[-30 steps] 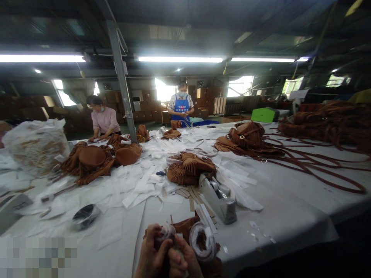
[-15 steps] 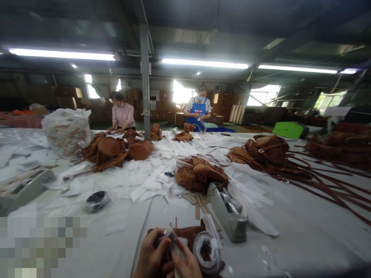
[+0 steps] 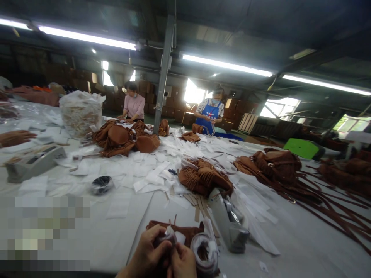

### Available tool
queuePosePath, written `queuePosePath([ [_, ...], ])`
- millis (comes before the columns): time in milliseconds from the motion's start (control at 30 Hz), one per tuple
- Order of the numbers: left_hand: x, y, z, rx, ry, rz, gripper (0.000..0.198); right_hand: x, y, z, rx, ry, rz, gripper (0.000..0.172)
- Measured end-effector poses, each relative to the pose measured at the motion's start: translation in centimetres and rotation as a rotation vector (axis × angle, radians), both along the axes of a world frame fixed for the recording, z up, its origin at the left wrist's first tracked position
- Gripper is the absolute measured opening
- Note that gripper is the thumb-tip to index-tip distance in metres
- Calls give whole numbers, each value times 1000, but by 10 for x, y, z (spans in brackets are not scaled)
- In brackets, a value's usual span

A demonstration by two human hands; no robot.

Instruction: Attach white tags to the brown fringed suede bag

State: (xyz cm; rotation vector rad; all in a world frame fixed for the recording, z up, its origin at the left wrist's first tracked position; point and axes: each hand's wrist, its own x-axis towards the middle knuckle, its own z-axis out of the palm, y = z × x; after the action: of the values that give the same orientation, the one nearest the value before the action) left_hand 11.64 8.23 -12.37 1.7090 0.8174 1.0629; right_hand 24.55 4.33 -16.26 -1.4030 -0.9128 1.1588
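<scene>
At the bottom centre, my left hand [image 3: 149,249] is closed around a small piece wrapped in white wrapping material [image 3: 171,233]. My right hand [image 3: 183,259] presses against the same piece from the other side, its fingers pinched together. What lies inside the wrapping is hidden by my fingers. Just beyond my hands lies a brown suede bag [image 3: 188,231], partly covered by them. A coiled strap wrapped in white [image 3: 204,253] rests on it, right beside my right hand.
A tape dispenser [image 3: 230,224] stands to the right, another tape dispenser [image 3: 36,162] at the left. Ahead lie a fringed brown bag [image 3: 205,175], scattered white sheets [image 3: 153,179] and a tape roll [image 3: 102,185]. Brown bags with long straps [image 3: 272,166] lie at right. Two people work across the table.
My view has tilted and turned left, so the scene sits further right. A hand now shows at the far left edge. My hands stay together at the wrapped piece, the right one slightly lower and drawn in.
</scene>
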Motion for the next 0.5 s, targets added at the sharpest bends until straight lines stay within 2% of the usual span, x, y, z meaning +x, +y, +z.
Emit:
queuePosePath([
  [167, -7, 10, 2, 19, -13, 55, 18, -5, 10, -4, 193, -380, -197, 65],
  [233, -12, 14, 0, -3, -50, 57, 17, -6, 11, -7, 194, -357, -163, 65],
  [367, -21, 17, -7, -123, -151, 49, 21, -5, 11, -12, 54, -231, -16, 68],
  [433, -23, 16, -10, -262, -226, 4, 26, -5, 10, -8, 97, -312, -68, 63],
  [500, -24, 15, -10, -395, -330, -73, 31, -7, 9, 2, 154, -339, -118, 67],
])
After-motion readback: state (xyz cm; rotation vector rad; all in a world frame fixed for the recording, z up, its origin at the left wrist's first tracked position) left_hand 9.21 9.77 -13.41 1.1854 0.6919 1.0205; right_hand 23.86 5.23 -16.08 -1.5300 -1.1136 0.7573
